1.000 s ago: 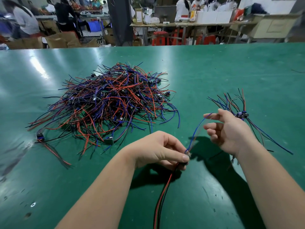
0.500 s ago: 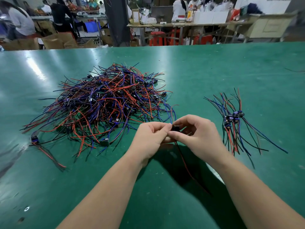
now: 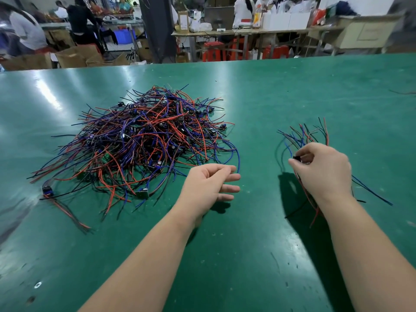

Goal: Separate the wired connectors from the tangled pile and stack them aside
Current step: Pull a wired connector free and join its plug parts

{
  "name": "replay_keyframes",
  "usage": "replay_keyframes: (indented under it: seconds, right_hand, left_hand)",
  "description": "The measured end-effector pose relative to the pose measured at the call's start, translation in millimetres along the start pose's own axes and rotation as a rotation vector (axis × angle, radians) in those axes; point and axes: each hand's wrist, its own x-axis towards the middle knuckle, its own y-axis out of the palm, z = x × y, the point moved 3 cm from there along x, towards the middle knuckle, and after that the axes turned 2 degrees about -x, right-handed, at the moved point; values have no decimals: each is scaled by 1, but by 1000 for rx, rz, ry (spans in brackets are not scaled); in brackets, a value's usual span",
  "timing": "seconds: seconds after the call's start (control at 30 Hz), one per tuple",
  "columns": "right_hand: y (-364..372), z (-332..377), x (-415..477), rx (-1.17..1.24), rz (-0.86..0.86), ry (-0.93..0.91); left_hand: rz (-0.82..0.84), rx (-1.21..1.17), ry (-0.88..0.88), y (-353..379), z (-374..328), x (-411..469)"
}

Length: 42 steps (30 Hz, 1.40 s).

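Since half a second ago the hands have parted: right hand (image 3: pixel 324 172) has carried the connector (image 3: pixel 296 158) across to the sorted stack (image 3: pixel 302 135), and left hand (image 3: pixel 209 185) has let go. Bare green table (image 3: pixel 258 244) lies between the two hands and on the near side of both; its far edge is well beyond them. Right thumb and forefinger pinch the small black connector body, its red and black leads trailing under the wrist. Stack wires fan out just beyond the pinch; contact cannot be confirmed. Left hand is relaxed, fingers loosely spread, holding nothing, with the tangled pile (image 3: pixel 144 145) just to its left.
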Motion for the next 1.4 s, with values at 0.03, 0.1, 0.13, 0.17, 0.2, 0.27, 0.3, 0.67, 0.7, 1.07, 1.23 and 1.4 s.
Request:
replay_keyframes:
  seconds: [0.03,0.1,0.13,0.17,0.2,0.27,0.3,0.67,0.7,1.07,1.23,1.4]
  right_hand:
    - [2,-3,0,-62,56,35]
    - [4,-6,1,-91,132,69]
    - [4,-6,2,-87,146,69]
    - [4,-6,3,-97,152,66]
    - [3,-6,3,-128,158,63]
    - [4,-4,2,-253,159,58]
    - [3,-2,1,-319,140,54]
    - [8,41,-25,40,59,-184]
    - [8,42,-26,96,72,-185]
    - [17,62,-38,1365,667,287]
    - [11,61,-36,1396,689,242]
    - [11,67,-46,1342,821,129]
  left_hand:
    - [-72,42,32,-4,0,2]
    - [-228,206,143,-13,-3,4]
    - [-291,329,224,-18,-5,5]
    - [-327,472,307,-21,-8,5]
    - [-339,627,372,-23,-8,5]
    - [-314,918,375,-25,-2,8]
    - [-287,1033,302,-25,3,10]
    - [-329,1003,263,-28,1,12]
    - [-344,867,329,-27,-4,9]
    - [122,721,820,22,-13,-23]
    - [-83,519,473,8,-11,-12]
    - [-60,-123,78,5,-10,1]
